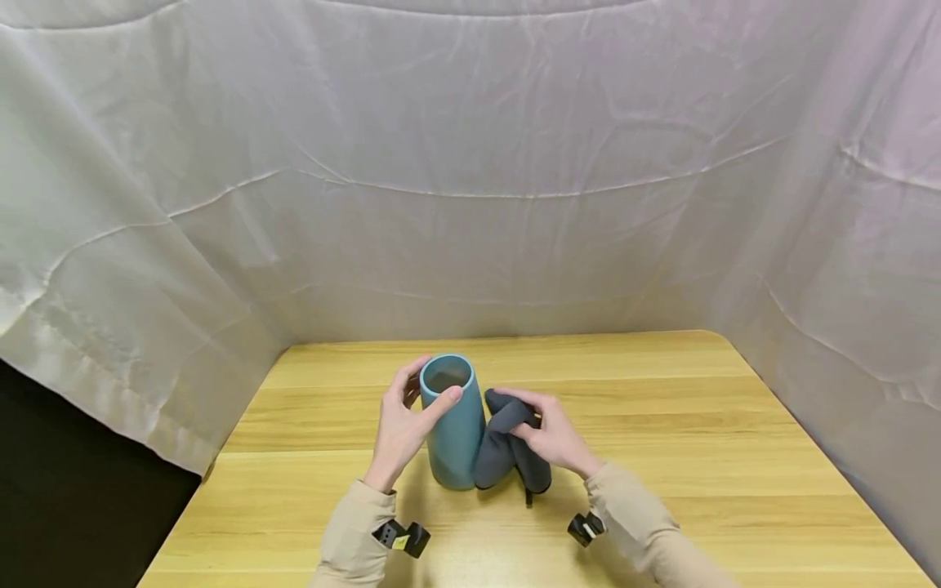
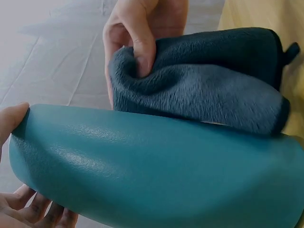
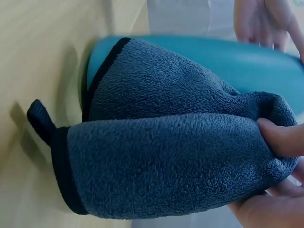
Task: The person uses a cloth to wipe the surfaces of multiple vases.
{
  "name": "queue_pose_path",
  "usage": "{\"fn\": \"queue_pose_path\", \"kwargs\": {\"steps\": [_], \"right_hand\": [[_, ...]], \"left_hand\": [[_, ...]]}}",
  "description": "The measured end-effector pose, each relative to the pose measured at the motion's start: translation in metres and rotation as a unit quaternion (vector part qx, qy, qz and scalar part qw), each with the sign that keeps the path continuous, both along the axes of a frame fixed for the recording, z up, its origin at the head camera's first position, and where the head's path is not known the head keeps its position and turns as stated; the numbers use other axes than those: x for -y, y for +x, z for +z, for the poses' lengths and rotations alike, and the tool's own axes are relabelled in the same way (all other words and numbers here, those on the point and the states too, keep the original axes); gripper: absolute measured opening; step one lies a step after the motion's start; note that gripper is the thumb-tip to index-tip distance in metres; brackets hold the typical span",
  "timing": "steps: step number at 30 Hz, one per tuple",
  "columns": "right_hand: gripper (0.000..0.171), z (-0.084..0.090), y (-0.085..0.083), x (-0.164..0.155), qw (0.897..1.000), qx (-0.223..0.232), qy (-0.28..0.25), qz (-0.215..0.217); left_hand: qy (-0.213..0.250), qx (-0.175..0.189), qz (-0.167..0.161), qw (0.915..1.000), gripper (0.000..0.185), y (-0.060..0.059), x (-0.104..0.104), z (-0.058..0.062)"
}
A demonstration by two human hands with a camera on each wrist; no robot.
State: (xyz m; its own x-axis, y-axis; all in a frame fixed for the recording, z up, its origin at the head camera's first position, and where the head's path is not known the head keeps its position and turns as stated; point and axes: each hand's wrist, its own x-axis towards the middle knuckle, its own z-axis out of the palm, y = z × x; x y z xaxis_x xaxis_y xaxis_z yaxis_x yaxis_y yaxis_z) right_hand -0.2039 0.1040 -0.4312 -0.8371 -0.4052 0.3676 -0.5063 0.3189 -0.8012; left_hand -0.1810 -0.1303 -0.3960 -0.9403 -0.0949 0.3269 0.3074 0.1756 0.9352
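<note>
A tall teal vase (image 1: pixel 457 441) with an open round top stands upright on the wooden table. My left hand (image 1: pixel 402 425) grips it near the rim, thumb on the near side and fingers round the far left. In my right hand (image 1: pixel 556 433) is a dark grey cloth (image 1: pixel 507 445), pinched at its top between thumb and fingers. The cloth hangs folded against the vase's right side. Its fuzzy pile, black edging and small hanging loop (image 3: pixel 40 121) show in the right wrist view. From the left wrist, the vase (image 2: pixel 156 161) lies across the view below the cloth (image 2: pixel 204 90).
The light wooden table (image 1: pixel 662 408) extends to both sides and behind the vase. Pale grey fabric (image 1: pixel 515 261) hangs along its back and sides. A dark area (image 1: pixel 81 482) lies past the left edge. Small black devices (image 1: pixel 586 528) sit at both wrists.
</note>
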Motion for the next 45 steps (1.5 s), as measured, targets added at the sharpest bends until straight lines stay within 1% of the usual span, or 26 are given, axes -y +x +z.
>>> {"fn": "queue_pose_path", "kwargs": {"steps": [2,4,6,7,9,11,13,16,18,21,24,27,29,30,34,37,40,45], "right_hand": [[0.048,0.002,-0.003,-0.010,0.999,-0.036,0.018,-0.010],[0.051,0.005,-0.007,-0.021,0.996,-0.081,0.045,-0.013],[0.056,0.006,-0.011,-0.034,0.986,-0.143,0.084,-0.013],[0.058,0.006,-0.013,-0.040,0.979,-0.177,0.105,-0.008],[0.062,0.006,-0.017,-0.050,0.962,-0.227,0.154,0.005],[0.063,0.003,-0.019,-0.057,0.940,-0.277,0.199,0.020],[0.060,0.000,-0.021,-0.061,0.919,-0.314,0.234,0.038],[0.061,-0.006,-0.019,-0.062,0.894,-0.347,0.277,0.057],[0.065,-0.011,-0.016,-0.061,0.882,-0.354,0.305,0.064],[0.072,-0.020,-0.011,-0.059,0.868,-0.345,0.351,0.071],[0.072,-0.030,-0.005,-0.056,0.859,-0.327,0.387,0.078],[0.075,-0.038,0.001,-0.054,0.854,-0.302,0.413,0.090],[0.076,-0.042,0.005,-0.053,0.857,-0.279,0.421,0.102],[0.076,-0.043,0.007,-0.053,0.860,-0.264,0.423,0.108],[0.075,-0.048,0.013,-0.053,0.884,-0.181,0.410,0.132],[0.074,-0.050,0.016,-0.054,0.898,-0.124,0.397,0.141],[0.076,-0.051,0.018,-0.054,0.905,-0.092,0.389,0.144],[0.074,-0.052,0.019,-0.053,0.912,-0.047,0.383,0.142]], "left_hand": [[-0.003,0.001,-0.003,1.0000,0.063,0.000,0.000,0.000],[-0.002,0.003,-0.005,1.0000,0.063,0.000,0.000,0.000],[-0.002,0.002,-0.008,1.0000,0.063,0.000,0.000,0.000],[-0.002,0.003,-0.009,1.0000,0.062,0.001,0.000,0.000],[0.000,0.006,-0.010,0.9999,0.062,0.001,0.000,0.001],[0.000,0.006,-0.010,0.9999,0.062,0.002,0.001,0.002],[0.000,0.008,-0.011,0.9999,0.061,0.001,0.001,0.002],[-0.002,0.005,-0.012,0.9999,0.060,0.000,0.001,0.002],[-0.003,0.005,-0.013,0.9999,0.060,0.000,0.002,0.002],[-0.005,0.006,-0.014,0.9999,0.060,0.000,0.002,0.002],[-0.005,0.006,-0.014,0.9999,0.060,0.000,0.003,0.001],[-0.006,0.006,-0.014,0.9999,0.060,0.000,0.003,0.002],[-0.006,0.007,-0.016,0.9998,0.060,0.001,0.003,0.003],[-0.007,0.008,-0.016,0.9998,0.060,0.001,0.003,0.003],[-0.007,0.009,-0.018,0.9998,0.062,0.001,0.003,0.001],[-0.010,0.003,-0.024,0.9997,0.063,0.000,0.004,0.000],[-0.009,-0.008,-0.033,0.9994,0.062,-0.002,0.007,-0.002],[-0.016,-0.021,-0.052,0.9983,0.058,-0.003,0.010,-0.005]]}}
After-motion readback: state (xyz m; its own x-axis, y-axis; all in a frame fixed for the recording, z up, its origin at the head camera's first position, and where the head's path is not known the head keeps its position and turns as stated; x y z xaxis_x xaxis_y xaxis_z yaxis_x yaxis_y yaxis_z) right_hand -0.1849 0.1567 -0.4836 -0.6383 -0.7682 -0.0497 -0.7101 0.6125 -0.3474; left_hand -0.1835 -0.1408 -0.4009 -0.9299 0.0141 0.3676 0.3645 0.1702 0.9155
